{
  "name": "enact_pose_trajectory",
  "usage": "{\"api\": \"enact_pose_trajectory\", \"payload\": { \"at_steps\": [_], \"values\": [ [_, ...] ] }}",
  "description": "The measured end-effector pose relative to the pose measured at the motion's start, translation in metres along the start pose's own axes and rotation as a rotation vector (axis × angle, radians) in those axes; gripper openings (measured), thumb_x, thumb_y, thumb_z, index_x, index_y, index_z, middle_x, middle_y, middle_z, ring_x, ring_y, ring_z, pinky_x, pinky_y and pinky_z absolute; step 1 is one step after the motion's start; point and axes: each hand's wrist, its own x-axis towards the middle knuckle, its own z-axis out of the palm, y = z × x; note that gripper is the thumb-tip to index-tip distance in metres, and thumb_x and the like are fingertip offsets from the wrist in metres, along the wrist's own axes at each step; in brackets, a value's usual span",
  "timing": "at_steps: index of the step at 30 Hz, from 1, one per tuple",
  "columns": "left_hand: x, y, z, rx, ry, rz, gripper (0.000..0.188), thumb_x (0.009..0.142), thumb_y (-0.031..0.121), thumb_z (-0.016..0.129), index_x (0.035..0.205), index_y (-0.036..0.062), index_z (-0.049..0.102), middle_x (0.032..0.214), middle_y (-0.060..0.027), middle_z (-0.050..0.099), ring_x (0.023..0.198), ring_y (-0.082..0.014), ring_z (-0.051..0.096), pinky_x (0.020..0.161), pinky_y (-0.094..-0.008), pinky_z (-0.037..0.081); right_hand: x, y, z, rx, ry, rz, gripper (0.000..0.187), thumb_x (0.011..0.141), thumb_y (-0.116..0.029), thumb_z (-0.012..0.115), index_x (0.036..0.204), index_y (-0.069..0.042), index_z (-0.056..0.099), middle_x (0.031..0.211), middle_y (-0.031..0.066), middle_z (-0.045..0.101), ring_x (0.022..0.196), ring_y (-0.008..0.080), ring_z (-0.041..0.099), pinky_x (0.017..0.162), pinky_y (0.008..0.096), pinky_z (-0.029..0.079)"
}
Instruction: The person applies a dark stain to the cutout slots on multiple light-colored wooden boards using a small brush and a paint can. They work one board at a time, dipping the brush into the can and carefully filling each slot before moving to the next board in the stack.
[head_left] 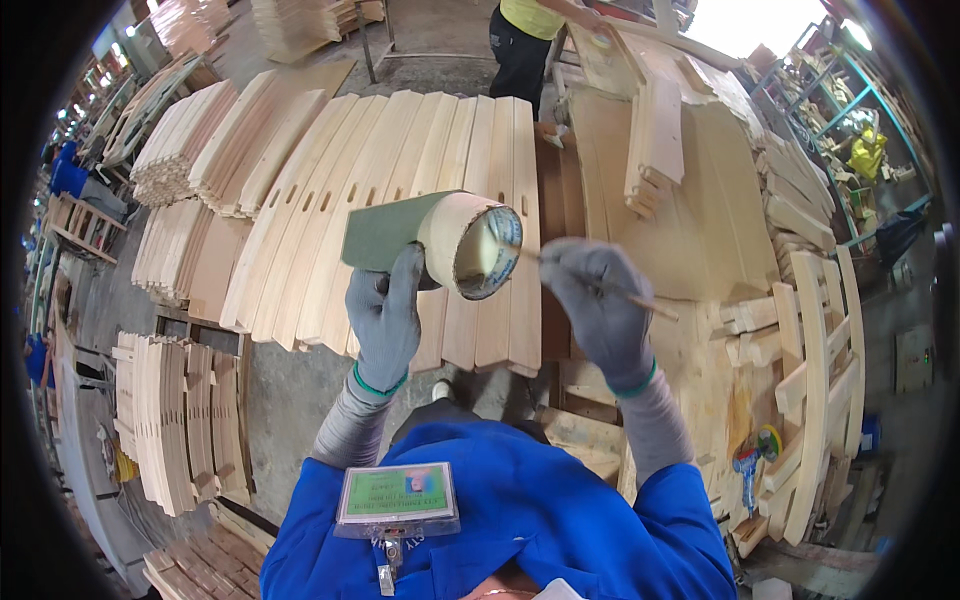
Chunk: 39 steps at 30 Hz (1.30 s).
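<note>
- Left grip [385, 322], gloved in grey, is closed on the green sheet [383, 236], thumb up front; the fingers behind it are hidden from me.
- Pale cylindrical cup [441, 240] sits against that sheet's right side, tilted, its mouth facing right and near; something whitish shows inside.
- Right grip [600, 298], in a matching glove, is pinched shut around a thin wooden stick [650, 303]; the stick's left tip is at the cup's mouth, and how deep it goes I can't tell.
- Cup, sheet and stick are all held up above a broad row of pale wooden strips [330, 262], many of them slotted.
- More strips are stacked to the left [165, 425].
- On the right, a brown board [715, 235] covers the far part of a worktop [690, 385]; a slatted wooden frame [848, 350] leans nearby.
- Far off, another person [523, 35] in a yellow top stands beside the boards.
</note>
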Motion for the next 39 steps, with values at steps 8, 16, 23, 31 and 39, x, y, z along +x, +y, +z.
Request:
{"api": "enact_pose_trajectory", "payload": {
  "at_steps": [8, 16, 23, 31, 39],
  "values": [
    [0.034, -0.005, 0.004, -0.116, 0.072, 0.027, 0.015, 0.091, 0.005, 0.053, 0.103, -0.0035, 0.054, 0.09, -0.0072, 0.062, 0.074, -0.0087, 0.058, 0.065, -0.0234, 0.048, 0.04, 0.02, 0.002, 0.085, 0.034, 0.019, 0.012, 0.079, 0.001, 0.065, 0.08, -0.001, 0.054, 0.083, 0.0097, 0.064, 0.067, 0.0136, 0.06, 0.06, 0.0256, 0.048],
    [0.058, -0.033, 0.008, -0.065, 0.241, 0.221, 0.019, 0.091, 0.005, 0.051, 0.105, -0.0077, 0.054, 0.092, -0.0107, 0.062, 0.083, -0.0114, 0.06, 0.073, -0.0279, 0.055, 0.014, 0.015, 0.039, -0.16, -0.193, -0.249, 0.023, 0.071, 0.002, 0.059, 0.093, -0.002, 0.054, 0.098, 0.0149, 0.062, 0.083, 0.0286, 0.065, 0.069, 0.0344, 0.053],
    [0.11, -0.027, -0.045, -0.314, 0.092, -0.097, 0.011, 0.091, 0.005, 0.052, 0.098, -0.0016, 0.057, 0.082, -0.0045, 0.061, 0.064, -0.0055, 0.055, 0.057, -0.0198, 0.047, 0.025, 0.022, 0.098, 0.576, 0.361, 0.144, 0.021, 0.08, 0.017, 0.052, 0.088, 0.0, 0.044, 0.097, 0.0256, 0.06, 0.088, 0.0309, 0.064, 0.08, 0.0428, 0.054],
    [0.189, -0.045, -0.124, -0.257, -0.091, -0.261, 0.01, 0.09, 0.005, 0.053, 0.084, 0.0029, 0.061, 0.065, 0.0012, 0.054, 0.053, -0.0025, 0.041, 0.048, -0.0173, 0.032, 0.05, 0.033, 0.211, 0.728, 0.612, 0.327, 0.018, 0.082, 0.015, 0.051, 0.09, 0.0, 0.044, 0.097, 0.024, 0.058, 0.091, 0.0305, 0.062, 0.08, 0.0439, 0.055],
    [0.209, -0.1, -0.138, -0.107, -0.093, -0.124, 0.013, 0.09, 0.005, 0.053, 0.081, 0.0016, 0.061, 0.063, 0.0006, 0.053, 0.052, -0.0042, 0.042, 0.049, -0.0184, 0.034, 0.041, 0.048, 0.266, 0.377, 0.668, 0.287, 0.017, 0.081, 0.013, 0.055, 0.086, 0.002, 0.043, 0.09, 0.0265, 0.06, 0.079, 0.0265, 0.065, 0.072, 0.0359, 0.056]
  ]
}}
